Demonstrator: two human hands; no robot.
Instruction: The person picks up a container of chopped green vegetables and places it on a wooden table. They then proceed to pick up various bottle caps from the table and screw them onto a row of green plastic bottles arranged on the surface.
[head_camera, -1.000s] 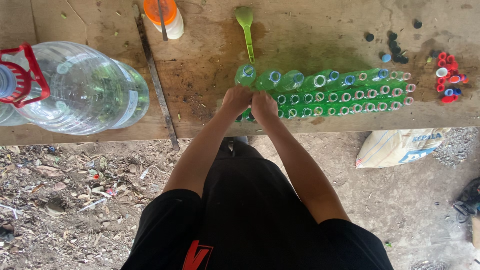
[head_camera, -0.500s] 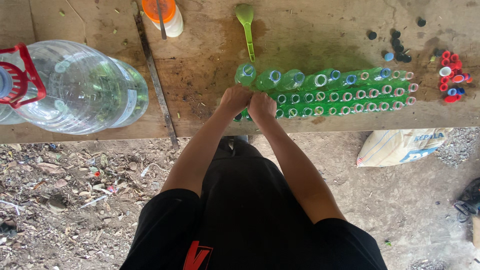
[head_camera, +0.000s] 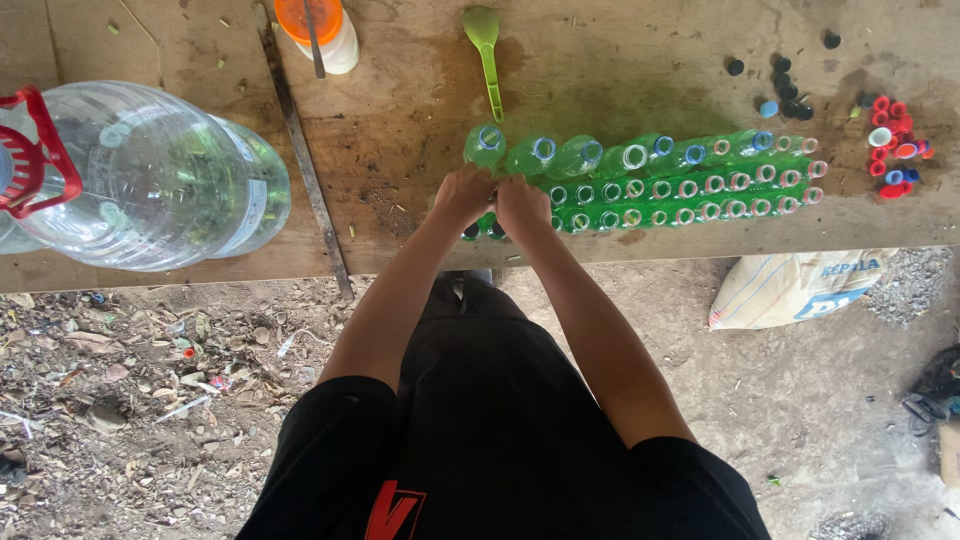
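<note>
A: What are the hands doing?

B: Both meet at the near left end of the block of green bottles (head_camera: 640, 180). The left hand (head_camera: 462, 193) and the right hand (head_camera: 520, 203) touch each other, fingers curled down over the bottles there. Each grip looks narrow, closed on a bottle top, though the fingers hide just what they pinch, so I cannot tell whether a cap is under them.

A: And the bottles?

B: They stand upright in tight rows on the wooden surface (head_camera: 400, 130), close to its near edge. Going right from the hands, nearly every neck shows an open ring. I judge most still lack caps. Only a couple of dark tops show right under the hands, at the left end.

A: Where are the caps?

B: Right of the bottles lies a cluster of red caps (head_camera: 893, 145), with some blue ones mixed in. A few dark caps (head_camera: 785, 80) lie scattered behind the bottles' right end.

A: So how far along?

B: Early, by my reading: the filling seems done, the capping barely begun.

A: Anything else?

B: A green spoon (head_camera: 486, 50) lies just behind the bottles' left end, an orange-lidded jar (head_camera: 318, 30) further left, and a big clear water jug (head_camera: 150, 175) lies well left.
</note>
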